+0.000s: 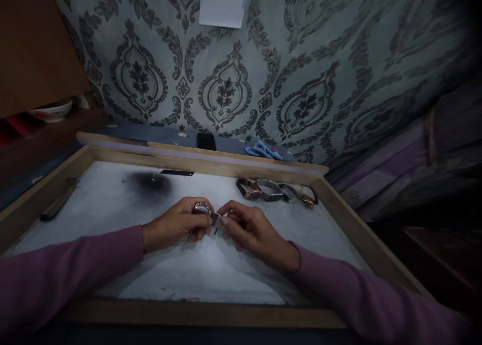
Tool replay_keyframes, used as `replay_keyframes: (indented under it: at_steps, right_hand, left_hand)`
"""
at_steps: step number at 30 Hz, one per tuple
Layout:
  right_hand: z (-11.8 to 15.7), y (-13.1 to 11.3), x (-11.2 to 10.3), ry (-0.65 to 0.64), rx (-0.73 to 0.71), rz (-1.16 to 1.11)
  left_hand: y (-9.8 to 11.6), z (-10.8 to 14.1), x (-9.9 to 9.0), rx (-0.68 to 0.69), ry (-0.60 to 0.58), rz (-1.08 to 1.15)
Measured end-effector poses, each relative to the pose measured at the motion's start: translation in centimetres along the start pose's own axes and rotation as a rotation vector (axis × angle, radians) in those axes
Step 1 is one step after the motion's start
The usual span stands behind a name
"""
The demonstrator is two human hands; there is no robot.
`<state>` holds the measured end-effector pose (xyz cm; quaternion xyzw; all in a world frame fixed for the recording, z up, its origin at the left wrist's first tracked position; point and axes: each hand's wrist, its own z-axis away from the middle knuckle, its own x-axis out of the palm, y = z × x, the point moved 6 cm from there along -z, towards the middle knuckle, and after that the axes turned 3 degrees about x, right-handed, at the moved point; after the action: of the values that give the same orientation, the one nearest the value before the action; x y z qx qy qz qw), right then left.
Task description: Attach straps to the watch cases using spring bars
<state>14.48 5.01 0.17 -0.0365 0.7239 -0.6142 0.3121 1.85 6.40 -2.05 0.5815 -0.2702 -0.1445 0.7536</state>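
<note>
My left hand [185,218] is closed around a round-cased wristwatch [202,209], with the thumb across the lower part of its face. Close against the watch's right side, my right hand [251,228] pinches with thumb and index finger. A thin, pale sliver [218,215] shows at those fingertips; its kind is too small to tell. Just below the fingers is a small dark piece [216,231]. Both hands are over the white bottom [181,274] of a shallow wooden tray.
Several wristwatches [269,190] lie at the tray's back right. A flat black strip [176,173] is near the back wall, and a long dark tool [58,199] at the left. Beyond the raised wooden rim [203,156] are a black phone-like slab [206,141] and a blue cloth [262,150].
</note>
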Motion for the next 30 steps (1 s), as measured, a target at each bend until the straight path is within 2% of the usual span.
replay_keyframes:
  at_steps: [10, 30]
  right_hand:
    - [0.3, -1.3, -0.2, 0.001, -0.085, 0.095]
    - [0.4, -1.3, -0.2, 0.026, -0.124, 0.197]
  left_hand:
    - [0.0, 0.1, 0.0, 0.008, -0.029, 0.005]
    - [-0.1, 0.2, 0.0, 0.023, -0.050, 0.073]
